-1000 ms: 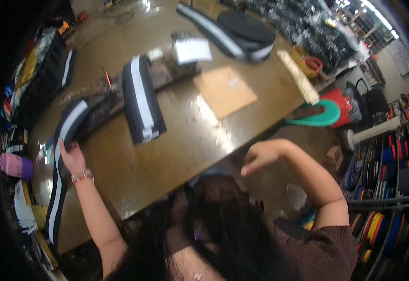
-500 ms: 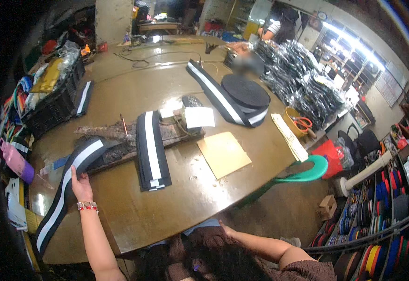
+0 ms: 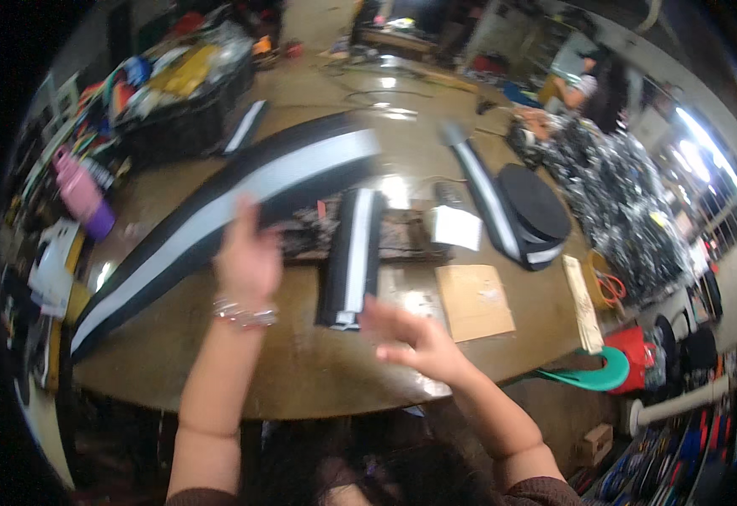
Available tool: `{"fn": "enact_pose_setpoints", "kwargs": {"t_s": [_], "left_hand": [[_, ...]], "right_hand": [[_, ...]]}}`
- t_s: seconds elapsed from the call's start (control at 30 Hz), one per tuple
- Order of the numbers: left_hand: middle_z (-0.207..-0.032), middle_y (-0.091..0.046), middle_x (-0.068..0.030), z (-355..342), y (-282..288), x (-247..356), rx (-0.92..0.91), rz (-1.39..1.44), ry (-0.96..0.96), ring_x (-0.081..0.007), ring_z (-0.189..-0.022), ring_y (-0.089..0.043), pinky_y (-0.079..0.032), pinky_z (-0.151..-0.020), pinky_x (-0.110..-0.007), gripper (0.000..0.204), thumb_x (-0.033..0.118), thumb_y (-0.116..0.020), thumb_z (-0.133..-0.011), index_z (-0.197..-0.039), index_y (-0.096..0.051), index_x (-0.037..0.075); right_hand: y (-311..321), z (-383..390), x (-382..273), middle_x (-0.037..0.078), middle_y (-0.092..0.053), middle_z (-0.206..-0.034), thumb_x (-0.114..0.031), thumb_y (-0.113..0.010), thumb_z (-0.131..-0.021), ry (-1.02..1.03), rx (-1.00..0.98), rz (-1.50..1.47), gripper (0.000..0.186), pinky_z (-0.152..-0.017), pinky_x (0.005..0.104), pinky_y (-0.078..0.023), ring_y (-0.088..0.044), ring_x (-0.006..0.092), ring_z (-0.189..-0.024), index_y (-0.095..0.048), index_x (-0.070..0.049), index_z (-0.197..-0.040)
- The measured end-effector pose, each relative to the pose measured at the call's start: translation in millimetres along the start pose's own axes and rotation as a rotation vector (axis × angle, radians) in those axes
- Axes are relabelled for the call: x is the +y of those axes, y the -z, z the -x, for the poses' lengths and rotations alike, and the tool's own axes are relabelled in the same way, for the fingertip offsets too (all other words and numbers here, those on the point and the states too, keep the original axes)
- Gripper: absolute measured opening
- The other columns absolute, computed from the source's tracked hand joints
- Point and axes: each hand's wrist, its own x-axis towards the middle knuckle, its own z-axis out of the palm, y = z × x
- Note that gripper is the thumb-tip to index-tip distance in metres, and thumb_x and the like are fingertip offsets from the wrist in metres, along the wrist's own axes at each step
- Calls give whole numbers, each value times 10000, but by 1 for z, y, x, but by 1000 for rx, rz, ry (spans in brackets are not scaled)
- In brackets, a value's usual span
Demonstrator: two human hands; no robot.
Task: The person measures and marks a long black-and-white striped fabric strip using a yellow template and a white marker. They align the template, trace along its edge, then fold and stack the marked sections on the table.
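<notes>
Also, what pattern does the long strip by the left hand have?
The long strip is black with a whitish lengthwise stripe, best seen in the head view.

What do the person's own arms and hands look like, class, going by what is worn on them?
Both the left hand and right hand are gloveless. Pale, shiny bracelets circle the left wrist; the right wrist is bare. Dark brown sleeves leave the forearms uncovered.
</notes>
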Motion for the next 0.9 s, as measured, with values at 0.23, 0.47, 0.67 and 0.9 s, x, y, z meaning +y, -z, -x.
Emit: {"fn": "enact_pose_setpoints", "kwargs": {"t_s": [0.23, 0.47, 0.67, 0.9], "left_hand": [[-1248, -557, -110, 68, -24, -48, -592, -600, 272, -200, -1119, -548, -401, -1002, -342, 514, 331, -486, -982, -1380, -416, 13], [-1327, -496, -27, -35, 55, 5, -203, -136, -326, -121, -1118, -505, -412, -987, -303, 419, 95, -576, -922, -1335, -503, 100], [-1137, -630, -81, -113, 78, 25, -142, -1046, -559, -162, -1032, -578, -426, -921, -296, 396, 214, -663, -883, -1218, -588, 16], [-943, -670, -109, -123, 110, 12, -165, -1292, -574, -231, -878, -631, -475, -806, -341, 337, 288, -707, -838, -996, -639, -2]], "right_hand": [[26, -110, 6, 131, -495, -1315, -402, -378, -1006, 498, 456, -421, 556, -1025, 383, -374, -479, 207, -1195, -323, -45, -1430], [119, -112, -1, 93, -608, -904, -225, -528, -968, 481, 561, -325, 581, -393, 243, -424, -528, 114, -518, -255, -172, -1478], [110, -165, 31, 46, -580, -849, -97, -578, -917, 271, 687, -77, 621, -392, 217, -431, -494, 85, -477, -317, -241, -1461], [110, -181, 68, 46, -596, -825, -60, -570, -907, 165, 718, -13, 612, -367, 224, -407, -471, 77, -462, -349, -240, -1449]]}}
